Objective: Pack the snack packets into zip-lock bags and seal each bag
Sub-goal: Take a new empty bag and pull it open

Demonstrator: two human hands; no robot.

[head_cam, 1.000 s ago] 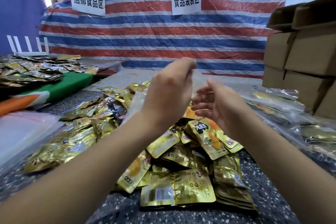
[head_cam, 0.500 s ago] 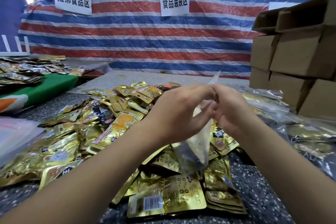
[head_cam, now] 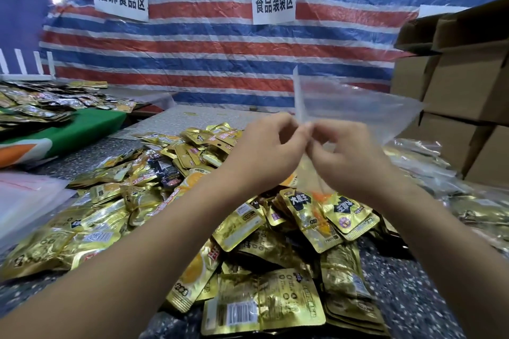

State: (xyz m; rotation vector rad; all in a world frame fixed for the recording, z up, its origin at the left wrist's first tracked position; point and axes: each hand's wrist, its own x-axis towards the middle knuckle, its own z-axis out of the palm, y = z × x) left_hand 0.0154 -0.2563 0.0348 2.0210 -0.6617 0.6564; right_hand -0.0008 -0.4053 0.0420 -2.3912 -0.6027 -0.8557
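The empty clear bag point(head_cam: 355, 110), raised above the heap of gold packets point(head_cam: 248, 217) on the table point(head_cam: 429, 294), is pinched at its mouth edge between my left hand point(head_cam: 264, 154) and right hand point(head_cam: 347, 157), fingertips together and wrists lifted, seemingly to peel the lips open for filling.

So the tabletop point(head_cam: 429, 300) is this dark speckled surface, and it's basically buried. Big loose heap of gold snack packets point(head_cam: 264, 303) sprawling across the middle and left, some face up, some barcode side up. Far left edge has a stack of clear zip-lock bags point(head_cam: 24, 201) lying flat. On the right there are filled bags point(head_cam: 473, 209) lying near the cardboard boxes point(head_cam: 468, 107), which look stacked at the tabletop's right edge.
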